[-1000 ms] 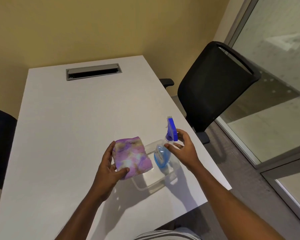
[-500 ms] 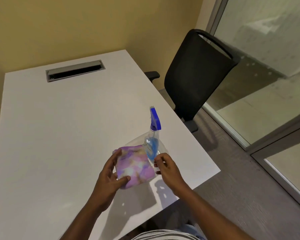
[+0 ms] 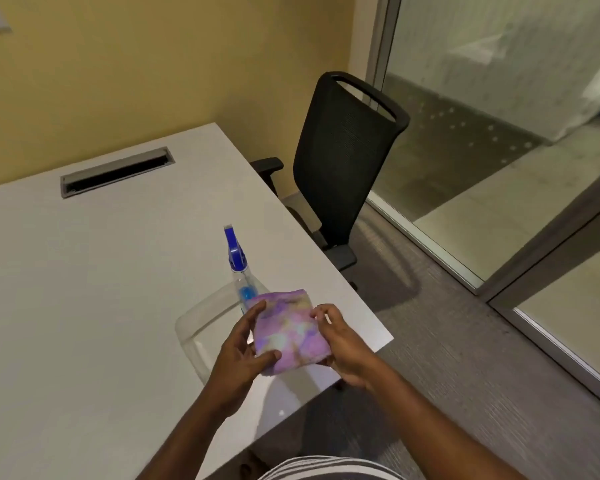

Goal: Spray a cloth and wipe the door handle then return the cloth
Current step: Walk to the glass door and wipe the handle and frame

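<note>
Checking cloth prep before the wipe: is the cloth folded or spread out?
Folded. The cloth is a compact pad with stacked layers at its far edge, held between the left hand and right hand.

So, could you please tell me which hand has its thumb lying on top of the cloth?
The left hand; its thumb lies across the cloth.

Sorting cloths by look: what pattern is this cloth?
Purple-pink tie-dye with pale yellow patches on the cloth, head view.

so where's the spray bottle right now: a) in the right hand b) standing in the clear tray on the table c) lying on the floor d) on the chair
b: the spray bottle stands upright in the clear tray, while both the left hand and right hand hold the cloth.
</note>
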Demonstrator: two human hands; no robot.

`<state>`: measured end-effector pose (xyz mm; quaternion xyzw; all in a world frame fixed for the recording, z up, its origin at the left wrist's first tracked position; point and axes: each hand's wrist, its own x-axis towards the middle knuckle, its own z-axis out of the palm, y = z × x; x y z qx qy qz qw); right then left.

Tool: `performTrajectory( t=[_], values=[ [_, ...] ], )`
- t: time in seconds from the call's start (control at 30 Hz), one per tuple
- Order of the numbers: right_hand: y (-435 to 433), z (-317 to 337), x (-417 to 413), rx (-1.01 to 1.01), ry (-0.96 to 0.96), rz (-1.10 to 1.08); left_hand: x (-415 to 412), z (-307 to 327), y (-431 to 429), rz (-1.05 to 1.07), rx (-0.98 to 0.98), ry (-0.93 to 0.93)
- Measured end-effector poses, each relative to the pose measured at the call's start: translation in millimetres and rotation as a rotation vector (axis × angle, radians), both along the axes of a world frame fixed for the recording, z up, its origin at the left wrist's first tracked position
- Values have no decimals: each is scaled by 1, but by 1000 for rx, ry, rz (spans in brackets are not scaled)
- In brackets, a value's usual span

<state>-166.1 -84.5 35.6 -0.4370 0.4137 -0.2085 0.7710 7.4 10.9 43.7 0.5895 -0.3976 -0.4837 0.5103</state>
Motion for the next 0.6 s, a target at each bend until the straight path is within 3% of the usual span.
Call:
performTrajectory(
  t=[0.2,0.6],
  values=[
    [-20,-3,-76,-30,-18,-221,-77,4,-35,-45,-6,-68],
    [-58,8,-219,-39,-109,-411,-200,7,-109,-276,-10,-158]
  ],
)
